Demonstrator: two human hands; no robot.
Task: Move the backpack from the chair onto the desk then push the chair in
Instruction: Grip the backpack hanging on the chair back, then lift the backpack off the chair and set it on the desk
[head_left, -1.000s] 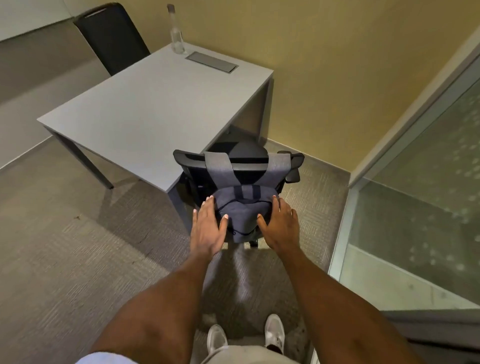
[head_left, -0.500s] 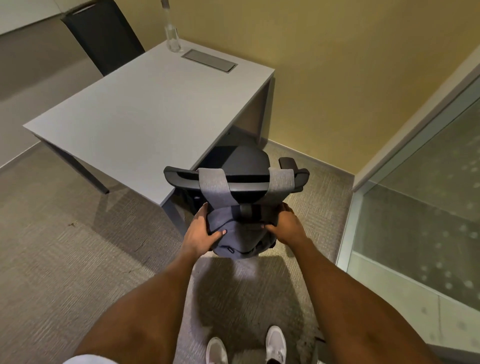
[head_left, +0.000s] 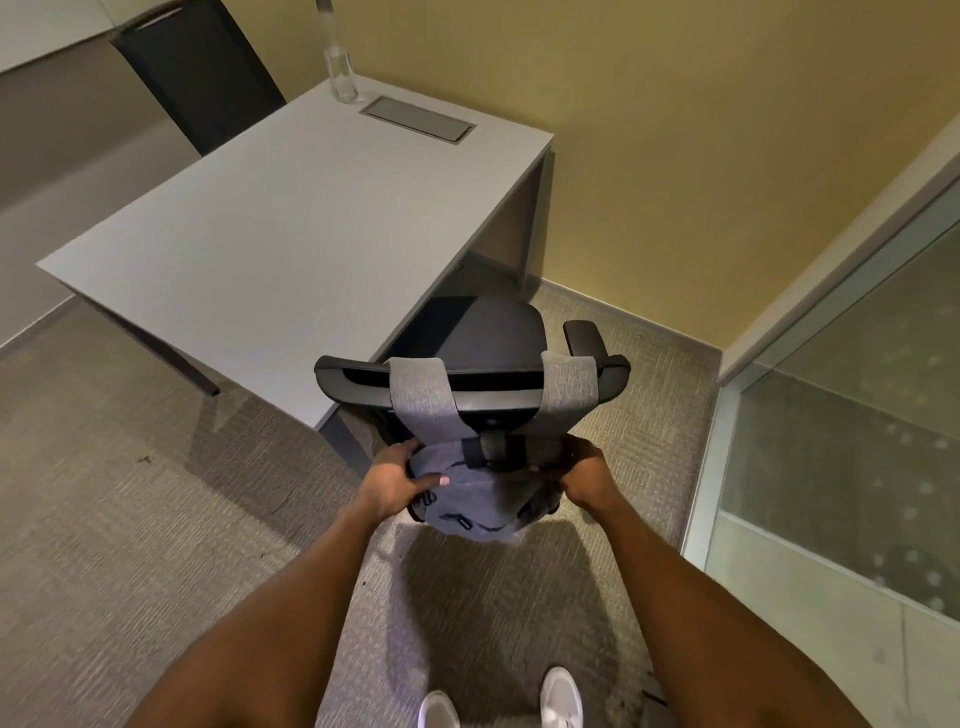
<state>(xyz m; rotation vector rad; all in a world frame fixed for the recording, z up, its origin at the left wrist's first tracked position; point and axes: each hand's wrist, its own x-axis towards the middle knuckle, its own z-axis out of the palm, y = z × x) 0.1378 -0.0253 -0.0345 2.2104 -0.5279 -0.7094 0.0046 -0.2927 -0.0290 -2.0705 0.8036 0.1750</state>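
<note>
A grey backpack (head_left: 470, 501) hangs behind the back of a black office chair (head_left: 483, 332), its two grey straps looped over the backrest's top edge. My left hand (head_left: 397, 480) grips the bag's left side, thumb across its front. My right hand (head_left: 582, 475) holds the bag's right side near the top. The chair stands at the near right corner of a grey desk (head_left: 270, 244), with its seat partly under the desk edge.
A clear bottle (head_left: 340, 78) and a grey cable hatch (head_left: 418, 118) sit at the desk's far end. A second black chair (head_left: 202, 73) stands behind the desk. A yellow wall lies ahead and a glass partition (head_left: 841, 441) on the right. Carpet covers the floor.
My hands went from resting flat on the backpack to gripping its sides. The view has moved closer to the chair.
</note>
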